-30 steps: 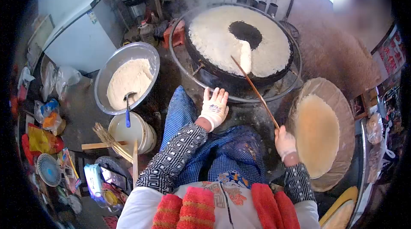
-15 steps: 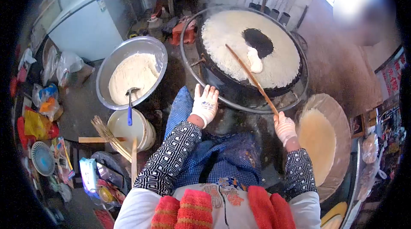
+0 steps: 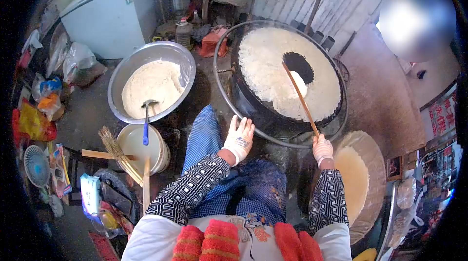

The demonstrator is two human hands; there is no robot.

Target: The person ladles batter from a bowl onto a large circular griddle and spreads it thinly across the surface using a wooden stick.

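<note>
My right hand (image 3: 322, 151), in a white glove, is closed around the near end of a long thin wooden stick (image 3: 302, 100). The stick's far end rests over the batter (image 3: 261, 51) spread on a round black griddle (image 3: 239, 78). A thick white lump of batter (image 3: 298, 85) lies against the stick, beside the dark bare patch (image 3: 300, 66) in the middle. My left hand (image 3: 239, 138), also gloved, has its fingers stretched out at the near left of the metal ring (image 3: 273, 139) around the griddle. It holds nothing; whether its fingertips touch the ring I cannot tell.
Left stands a metal basin (image 3: 185, 85) of batter with a blue-handled ladle (image 3: 146, 132). Below it are a white bucket (image 3: 163, 156), a straw brush (image 3: 114, 146) and wooden slats. At right, a round tray (image 3: 373, 163) bears a thin tan pancake (image 3: 351, 183). A person's blurred head is upper right.
The stick's far end has moved from left of the dark patch to its edge. The batter lump looks rounder. The camera view has shifted; my left hand stays spread near the ring.
</note>
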